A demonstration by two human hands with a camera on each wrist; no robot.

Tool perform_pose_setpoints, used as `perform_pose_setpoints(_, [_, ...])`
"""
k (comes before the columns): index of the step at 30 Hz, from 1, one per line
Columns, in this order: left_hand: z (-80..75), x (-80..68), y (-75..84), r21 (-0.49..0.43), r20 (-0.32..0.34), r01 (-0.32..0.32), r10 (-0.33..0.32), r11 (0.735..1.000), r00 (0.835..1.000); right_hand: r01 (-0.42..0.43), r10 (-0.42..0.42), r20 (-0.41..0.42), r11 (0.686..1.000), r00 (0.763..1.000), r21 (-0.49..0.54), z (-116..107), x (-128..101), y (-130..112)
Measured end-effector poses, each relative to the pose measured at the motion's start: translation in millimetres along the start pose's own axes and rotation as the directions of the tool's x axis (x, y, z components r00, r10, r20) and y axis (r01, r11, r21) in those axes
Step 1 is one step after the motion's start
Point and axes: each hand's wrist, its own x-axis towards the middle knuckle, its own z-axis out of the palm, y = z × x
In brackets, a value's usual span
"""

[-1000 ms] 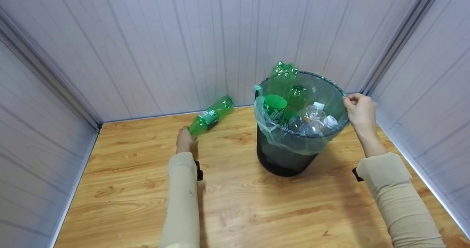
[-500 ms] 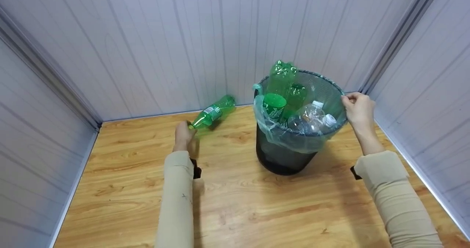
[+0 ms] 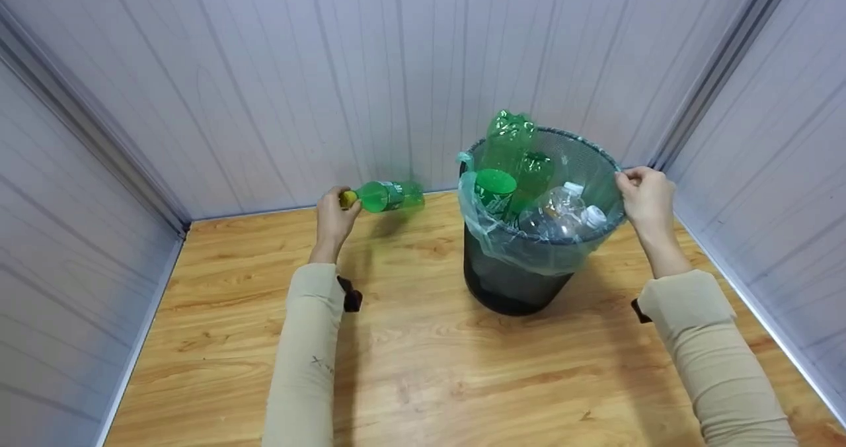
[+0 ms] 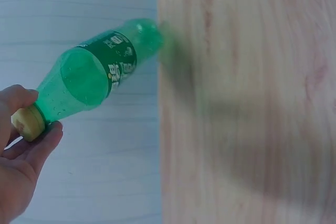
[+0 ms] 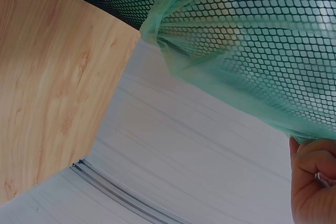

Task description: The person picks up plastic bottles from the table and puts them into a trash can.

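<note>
A green plastic bottle (image 3: pixel 391 196) with a yellow cap (image 4: pixel 29 123) lies nearly level in the air by the back wall, its shadow on the floor below. My left hand (image 3: pixel 335 219) pinches it at the cap and neck between thumb and fingers. To the right, a black mesh trash bin (image 3: pixel 512 285) stands tilted slightly, lined with a thin green plastic bag (image 5: pixel 231 85). At its right rim, my right hand (image 3: pixel 649 199) pinches the edge of that bag. Inside the bin are a tall green bottle (image 3: pixel 509 139), a green cup-like container (image 3: pixel 494 189) and clear bottles (image 3: pixel 562 210) with white caps.
Pale panelled walls (image 3: pixel 277 90) enclose the wood-grain floor (image 3: pixel 423 367) at the back and on both sides. Between the held bottle and the bin lies bare floor.
My left hand has moved up towards the back wall, raising the bottle's neck from the floor and turning the bottle nearly level. My right hand stays at the bin's rim.
</note>
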Motion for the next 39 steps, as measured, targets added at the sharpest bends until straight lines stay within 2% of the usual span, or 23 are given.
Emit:
perform_pose_setpoints(12, [-17.6, 1.0, 49.4, -0.044, -0.039, -0.128, 0.126, 0.991, 0.991, 0.011, -0.011, -0.008, 1.0, 1.0, 0.004, 3, 4, -2])
perform_pose_setpoints(22, [-39.3, -8.7, 97.5, -0.047, -0.068, -0.288, 0.284, 0.957, 0.956, 0.03, -0.03, -0.03, 1.0, 0.999, -0.01, 3, 6, 0])
perform_pose_setpoints(29, [-59.2, -19.7, 137.9, -0.051, -0.06, -0.334, 0.331, 0.941, 0.942, 0.028, -0.028, -0.02, 0.999, 0.999, -0.016, 4, 8, 1])
perform_pose_setpoints(39, [-92.4, -44.4, 191.8, -0.057, -0.133, -0.464, 0.454, 0.884, 0.881, 0.008, -0.008, 0.003, 1.0, 1.0, -0.018, 4, 10, 1])
